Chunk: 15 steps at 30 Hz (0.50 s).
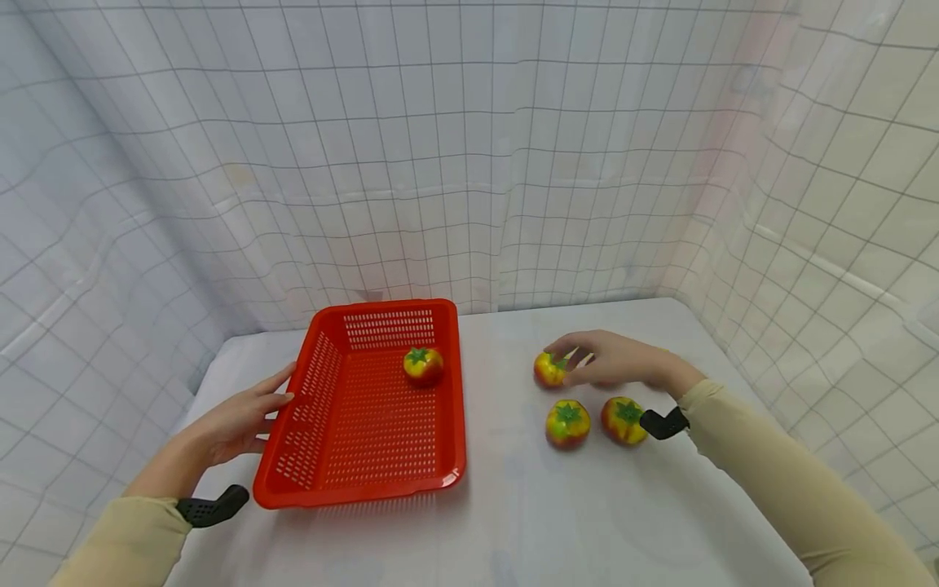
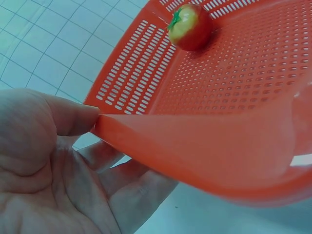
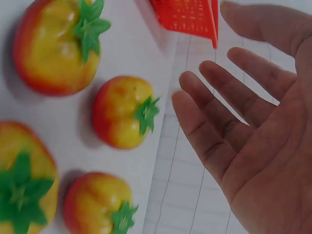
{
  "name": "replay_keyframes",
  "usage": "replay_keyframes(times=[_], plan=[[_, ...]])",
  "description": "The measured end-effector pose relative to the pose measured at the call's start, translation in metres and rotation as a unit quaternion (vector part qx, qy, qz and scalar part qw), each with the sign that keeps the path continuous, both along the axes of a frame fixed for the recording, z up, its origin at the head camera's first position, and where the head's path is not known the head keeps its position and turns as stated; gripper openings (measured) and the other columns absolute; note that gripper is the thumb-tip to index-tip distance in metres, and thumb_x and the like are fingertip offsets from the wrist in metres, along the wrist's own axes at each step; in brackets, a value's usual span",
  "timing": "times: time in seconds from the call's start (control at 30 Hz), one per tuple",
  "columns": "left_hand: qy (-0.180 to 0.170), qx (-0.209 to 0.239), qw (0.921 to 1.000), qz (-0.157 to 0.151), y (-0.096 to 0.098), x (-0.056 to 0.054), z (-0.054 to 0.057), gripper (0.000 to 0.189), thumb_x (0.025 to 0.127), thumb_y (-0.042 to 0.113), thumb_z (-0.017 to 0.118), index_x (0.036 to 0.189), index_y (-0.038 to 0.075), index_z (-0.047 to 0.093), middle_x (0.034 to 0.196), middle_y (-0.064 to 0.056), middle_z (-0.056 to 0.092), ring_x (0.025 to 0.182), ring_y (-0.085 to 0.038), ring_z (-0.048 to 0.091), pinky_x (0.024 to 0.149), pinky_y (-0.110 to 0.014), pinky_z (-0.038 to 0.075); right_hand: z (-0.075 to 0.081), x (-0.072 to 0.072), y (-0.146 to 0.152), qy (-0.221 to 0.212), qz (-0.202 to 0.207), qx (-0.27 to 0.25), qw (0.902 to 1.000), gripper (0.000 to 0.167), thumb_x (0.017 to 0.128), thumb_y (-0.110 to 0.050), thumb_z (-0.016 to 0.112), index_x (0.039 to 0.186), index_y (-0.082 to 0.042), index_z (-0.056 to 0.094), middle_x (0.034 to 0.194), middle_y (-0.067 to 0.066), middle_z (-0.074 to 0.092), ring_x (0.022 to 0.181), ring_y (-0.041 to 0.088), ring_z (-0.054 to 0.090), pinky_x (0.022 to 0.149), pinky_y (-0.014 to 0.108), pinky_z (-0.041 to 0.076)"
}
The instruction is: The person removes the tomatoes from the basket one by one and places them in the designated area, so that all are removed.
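My left hand (image 1: 238, 420) grips the left rim of a red plastic basket (image 1: 460, 408), thumb on the edge and fingers beneath it, as the left wrist view shows. Inside, toward the back right corner, lies one red-and-yellow tomato (image 1: 423, 367) with a green leafy top. Over the table on the right hovers my right hand (image 1: 612, 359), its fingers spread and slightly bent with nothing in them. It partly covers a tomato (image 1: 546, 371) in the head view. Two more tomatoes, a left one (image 1: 568, 424) and a right one (image 1: 622, 420), sit nearer me. The right wrist view shows several tomatoes (image 3: 124, 112) beside the hand.
A white table (image 1: 513, 505) carries the basket and the tomatoes. White grid-patterned sheets (image 1: 477, 163) hang behind the table and on both sides. A dark band (image 1: 213, 507) with a small device is on each wrist.
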<state>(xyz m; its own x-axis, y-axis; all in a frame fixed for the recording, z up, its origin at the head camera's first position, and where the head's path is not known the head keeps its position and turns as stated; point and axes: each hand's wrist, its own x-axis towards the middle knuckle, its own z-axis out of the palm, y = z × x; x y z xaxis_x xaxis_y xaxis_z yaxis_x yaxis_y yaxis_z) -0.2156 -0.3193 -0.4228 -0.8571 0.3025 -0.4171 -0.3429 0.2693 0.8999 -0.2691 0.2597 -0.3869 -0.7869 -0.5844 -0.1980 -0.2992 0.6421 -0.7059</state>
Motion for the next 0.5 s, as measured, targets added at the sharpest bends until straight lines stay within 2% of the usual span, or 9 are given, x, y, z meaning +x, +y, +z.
replay_keyframes(times=[0.2,0.5], plan=[[0.002,0.002,1.0,0.006,0.0,0.001,-0.001,0.076,0.111,0.029,0.046,0.163,0.027,-0.008,0.151,-0.028,0.038,0.111,-0.033,0.066,0.088,-0.054,0.058,-0.002,-0.016,-0.03,0.051,0.014,-0.023,0.9983,0.037,0.098,-0.026,0.07,0.135,-0.027,0.064,0.129,0.001,0.065,0.115,0.018,0.062,0.095,0.04,0.053],[-0.008,0.022,0.9997,0.0,-0.004,0.0,-0.003,0.074,0.111,0.028,0.044,0.164,0.029,-0.008,0.145,-0.025,0.044,0.109,-0.032,0.066,0.087,-0.054,0.058,-0.007,-0.031,-0.069,0.106,-0.025,-0.018,0.9938,0.03,0.096,-0.022,0.071,0.127,-0.021,0.069,0.118,-0.005,0.068,0.105,0.014,0.063,0.092,0.037,0.053]])
